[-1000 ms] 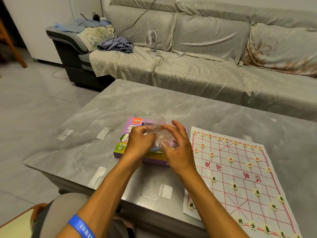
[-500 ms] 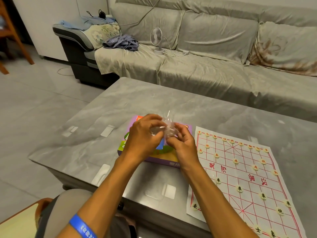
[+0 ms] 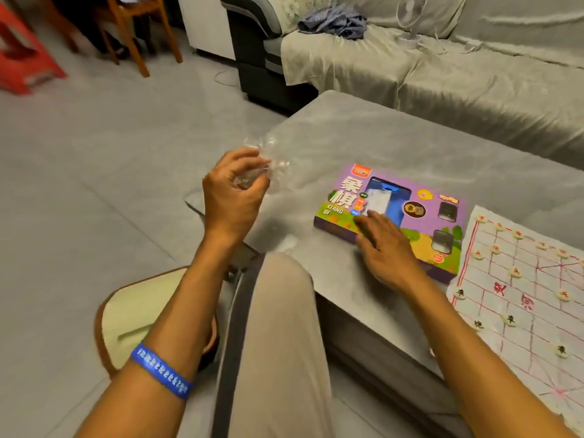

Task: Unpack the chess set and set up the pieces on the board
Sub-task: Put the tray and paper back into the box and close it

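Observation:
My left hand [image 3: 232,197] is closed around a crumpled clear plastic bag [image 3: 268,159], held off the table's left edge. The purple chess set box [image 3: 420,222] lies flat on the grey table [image 3: 363,137]. Over the box's near left corner rests my right hand [image 3: 384,245], fingers spread and holding nothing. To the right lies the white paper board [image 3: 531,298] with red lines. Several round cream pieces [image 3: 515,272] stand on its points.
A grey covered sofa [image 3: 474,77] with a small white fan [image 3: 410,17] runs behind the table. My leg [image 3: 278,343] and a slipper [image 3: 136,311] are below. A wooden chair [image 3: 139,23] and a red stool [image 3: 22,55] stand on the floor far left.
The hands have parted: my left hand carried the plastic bag left, away from the box, and my right hand let go of it and dropped onto the box. The view swung left and down.

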The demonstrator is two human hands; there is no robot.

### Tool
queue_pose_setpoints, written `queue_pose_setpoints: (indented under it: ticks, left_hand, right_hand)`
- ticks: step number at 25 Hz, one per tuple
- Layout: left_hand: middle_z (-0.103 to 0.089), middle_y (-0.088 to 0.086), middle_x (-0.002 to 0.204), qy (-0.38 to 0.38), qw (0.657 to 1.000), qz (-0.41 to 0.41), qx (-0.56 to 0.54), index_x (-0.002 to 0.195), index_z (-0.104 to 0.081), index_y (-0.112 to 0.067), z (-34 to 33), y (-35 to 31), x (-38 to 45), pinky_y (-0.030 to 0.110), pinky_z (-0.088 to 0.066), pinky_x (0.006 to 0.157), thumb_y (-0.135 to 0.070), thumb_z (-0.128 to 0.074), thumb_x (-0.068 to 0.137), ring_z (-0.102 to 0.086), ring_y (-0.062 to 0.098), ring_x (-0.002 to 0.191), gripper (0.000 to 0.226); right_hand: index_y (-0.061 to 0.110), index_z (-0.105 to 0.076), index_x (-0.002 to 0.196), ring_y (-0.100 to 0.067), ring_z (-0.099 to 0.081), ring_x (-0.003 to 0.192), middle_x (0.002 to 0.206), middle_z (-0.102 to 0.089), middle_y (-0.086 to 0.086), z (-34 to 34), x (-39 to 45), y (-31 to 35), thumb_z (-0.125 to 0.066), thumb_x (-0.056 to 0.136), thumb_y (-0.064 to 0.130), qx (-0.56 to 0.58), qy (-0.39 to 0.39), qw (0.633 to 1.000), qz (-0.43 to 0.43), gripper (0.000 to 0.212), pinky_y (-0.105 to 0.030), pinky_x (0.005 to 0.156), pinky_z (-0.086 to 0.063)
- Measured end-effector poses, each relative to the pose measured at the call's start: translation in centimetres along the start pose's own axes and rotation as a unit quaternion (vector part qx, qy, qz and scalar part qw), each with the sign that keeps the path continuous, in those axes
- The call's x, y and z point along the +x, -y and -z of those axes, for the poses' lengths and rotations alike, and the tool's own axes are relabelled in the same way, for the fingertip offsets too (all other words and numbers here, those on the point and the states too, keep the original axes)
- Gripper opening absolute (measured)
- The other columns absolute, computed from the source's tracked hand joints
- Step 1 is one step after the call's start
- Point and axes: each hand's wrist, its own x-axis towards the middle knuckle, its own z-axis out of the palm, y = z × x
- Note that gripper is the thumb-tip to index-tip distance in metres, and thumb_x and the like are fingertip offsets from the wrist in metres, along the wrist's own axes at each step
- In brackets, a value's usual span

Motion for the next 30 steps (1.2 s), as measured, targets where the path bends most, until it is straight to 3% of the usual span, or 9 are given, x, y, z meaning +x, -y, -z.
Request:
queue_pose_setpoints:
  ticks: [4, 7, 14, 17, 20, 23, 26, 27, 30]
  left_hand:
    - [-0.060, 0.000, 0.120, -0.073, 0.981, 0.164, 0.070, 0.100, -0.071, -0.014, 6.4, 8.2, -10.2, 0.023, -0.052, 0.091, -0.008, -0.070, 0.084, -0.054, -0.004, 0.107, 0.017]
    - [-0.056, 0.008, 0.124, -0.062, 0.952, 0.250, 0.165, 0.100, -0.071, -0.009, 9.4, 12.3, -17.1, 0.036, -0.045, 0.101, -0.005, -0.069, 0.084, -0.052, 0.018, 0.115, 0.016]
    - [-0.051, 0.008, 0.124, 0.007, 0.914, 0.323, 0.246, 0.096, -0.070, -0.012, 11.4, 16.1, -23.1, 0.043, -0.049, 0.095, -0.010, -0.066, 0.086, -0.052, 0.030, 0.111, 0.010]
    - [-0.060, 0.008, 0.119, 0.043, 0.898, 0.321, 0.298, 0.103, -0.071, -0.009, 12.0, 17.4, -24.8, 0.039, -0.042, 0.091, -0.014, -0.067, 0.086, -0.048, 0.032, 0.112, 0.018]
    - [-0.061, 0.010, 0.121, 0.056, 0.873, 0.345, 0.340, 0.109, -0.070, -0.013, 12.2, 18.0, -24.0, 0.044, -0.036, 0.095, -0.021, -0.060, 0.091, -0.041, 0.031, 0.116, 0.022]
    - [-0.054, 0.018, 0.126, 0.094, 0.832, 0.428, 0.339, 0.112, -0.064, -0.018, 11.8, 18.2, -22.2, 0.047, -0.028, 0.101, -0.025, -0.040, 0.099, -0.036, 0.036, 0.122, 0.028]
    - [-0.051, 0.015, 0.131, 0.233, 0.760, 0.472, 0.382, 0.125, -0.054, -0.028, 11.8, 19.1, -21.2, 0.050, -0.023, 0.105, -0.032, -0.034, 0.100, -0.035, 0.035, 0.127, 0.032]
    - [-0.052, 0.014, 0.129, 0.235, 0.758, 0.474, 0.381, 0.124, -0.055, -0.029, 11.8, 19.5, -21.0, 0.050, -0.027, 0.104, -0.034, -0.039, 0.098, -0.039, 0.035, 0.124, 0.030]
    - [-0.056, 0.010, 0.112, 0.102, 0.825, 0.417, 0.368, 0.107, -0.059, -0.020, 12.0, 19.8, -20.9, 0.047, -0.048, 0.086, -0.029, -0.067, 0.084, -0.049, 0.032, 0.104, 0.026]
  right_hand:
    - [0.022, -0.037, 0.145, -0.027, -0.023, 0.143, 0.155, -0.027, -0.006, -0.3, 0.5, -0.7, -0.043, 0.100, 0.030, -0.020, -0.012, 1.000, 0.007, 0.047, -0.044, 0.115, -0.021]
    - [0.020, -0.039, 0.144, -0.029, -0.029, 0.140, 0.153, -0.032, -0.008, -0.9, 0.6, -0.8, -0.047, 0.097, 0.029, -0.044, -0.022, 0.999, 0.020, 0.048, -0.047, 0.112, -0.026]
    - [0.019, -0.038, 0.143, -0.030, -0.033, 0.136, 0.151, -0.034, -0.008, -0.8, 0.6, -0.5, -0.050, 0.096, 0.029, -0.062, -0.022, 0.998, 0.020, 0.049, -0.050, 0.110, -0.030]
    - [0.020, -0.036, 0.143, -0.030, -0.033, 0.137, 0.151, -0.034, -0.008, -0.8, 0.5, -0.4, -0.051, 0.095, 0.030, -0.072, -0.016, 0.997, 0.020, 0.051, -0.052, 0.110, -0.031]
    - [0.021, -0.035, 0.144, -0.030, -0.032, 0.137, 0.151, -0.034, -0.008, -0.8, 0.5, -0.4, -0.051, 0.095, 0.032, -0.074, -0.013, 0.997, 0.016, 0.052, -0.053, 0.110, -0.031]
    - [0.022, -0.034, 0.144, -0.030, -0.032, 0.137, 0.152, -0.033, -0.008, -0.8, 0.4, -0.4, -0.051, 0.095, 0.032, -0.075, -0.014, 0.997, 0.017, 0.053, -0.053, 0.110, -0.030]
    - [0.022, -0.033, 0.145, -0.030, -0.030, 0.138, 0.152, -0.032, -0.008, -0.9, 0.4, -0.4, -0.051, 0.095, 0.033, -0.085, -0.016, 0.996, 0.016, 0.054, -0.052, 0.111, -0.029]
    - [0.022, -0.032, 0.145, -0.030, -0.030, 0.138, 0.153, -0.032, -0.008, -1.0, 0.4, -0.5, -0.052, 0.095, 0.033, -0.088, -0.017, 0.996, 0.015, 0.055, -0.052, 0.111, -0.029]
    - [0.021, -0.033, 0.144, -0.031, -0.031, 0.137, 0.152, -0.032, -0.009, -1.0, 0.4, -0.4, -0.052, 0.094, 0.033, -0.094, -0.019, 0.995, 0.020, 0.055, -0.053, 0.110, -0.031]
